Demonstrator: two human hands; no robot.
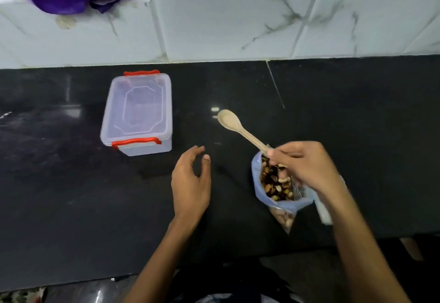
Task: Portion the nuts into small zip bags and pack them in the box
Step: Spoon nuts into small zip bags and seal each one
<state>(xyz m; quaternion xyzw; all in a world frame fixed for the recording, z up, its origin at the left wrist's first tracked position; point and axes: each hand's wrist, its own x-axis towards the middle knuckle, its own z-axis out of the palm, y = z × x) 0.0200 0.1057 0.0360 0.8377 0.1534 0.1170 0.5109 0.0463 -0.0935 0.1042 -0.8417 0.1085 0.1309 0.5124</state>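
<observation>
Right hand (307, 167) above the open bag of nuts (276, 183), fingers grasping a wooden spoon (238, 128); left hand (190, 181) left of the bag, fingers released; lidded box (138, 112) farther left on the worktop (71, 183).

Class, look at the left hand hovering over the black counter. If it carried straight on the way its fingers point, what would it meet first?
The left hand points up and slightly right, toward the wall. That line passes between the lidded plastic box and the wooden spoon, so it probably meets only bare counter until the tiled wall. Depth is uncertain.
</observation>
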